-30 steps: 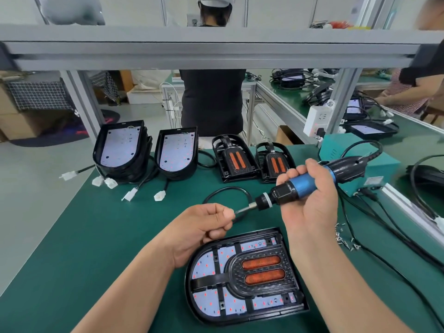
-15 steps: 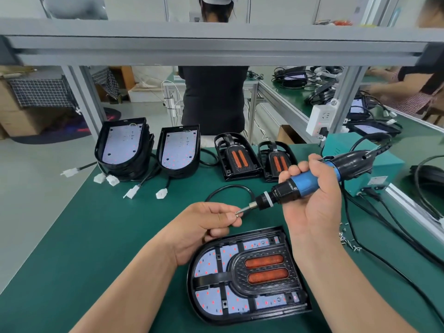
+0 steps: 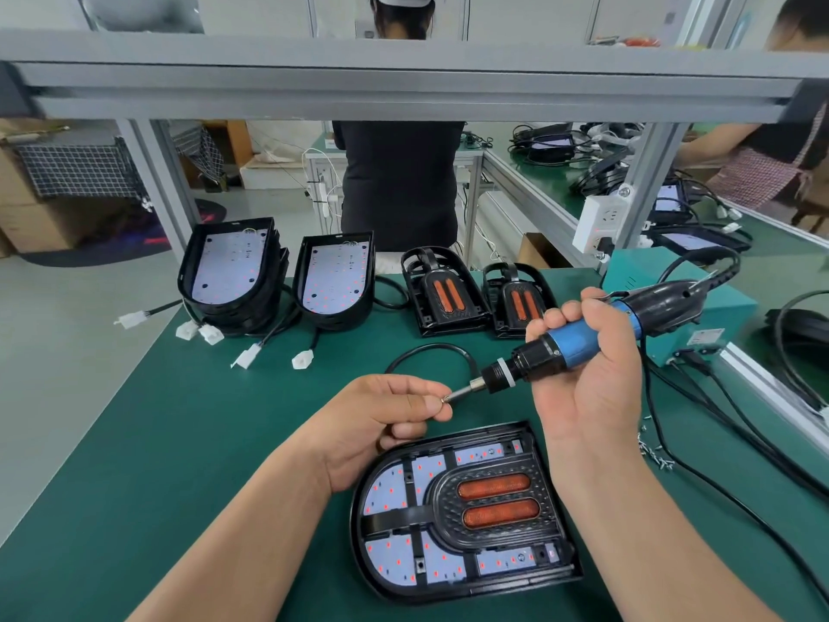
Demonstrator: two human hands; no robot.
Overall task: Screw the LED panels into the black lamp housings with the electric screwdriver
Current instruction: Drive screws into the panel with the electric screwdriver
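Head view, looking down over a green workbench (image 3: 157, 442). Near the front edge, at centre: a black lamp housing (image 3: 493, 588) lying flat, open side up, with a white LED panel (image 3: 390, 487) seated inside under a black ribbed frame (image 3: 493, 469) with two orange lenses (image 3: 495, 500).

Above the housing and clear of it: the left hand (image 3: 381, 424), thumb and forefinger pinched on a small screw (image 3: 444, 399), other fingers curled under. Touching that screw: the bit tip of a blue-and-black electric screwdriver (image 3: 583, 338), tilted, bit pointing left. Wrapped round the blue barrel: the right hand (image 3: 583, 388), fingers clamped tight. From the tool's rear toward the right edge: a black cord (image 3: 717, 491).

Along the far edge, left to right: two stacks of black housings (image 3: 229, 271) with bare white panels, propped up, then two black frames (image 3: 442, 291) with orange lenses. At the far-left corner: white connectors (image 3: 197, 329). Near the right edge: loose screws (image 3: 655, 453), close to a teal box (image 3: 709, 307).
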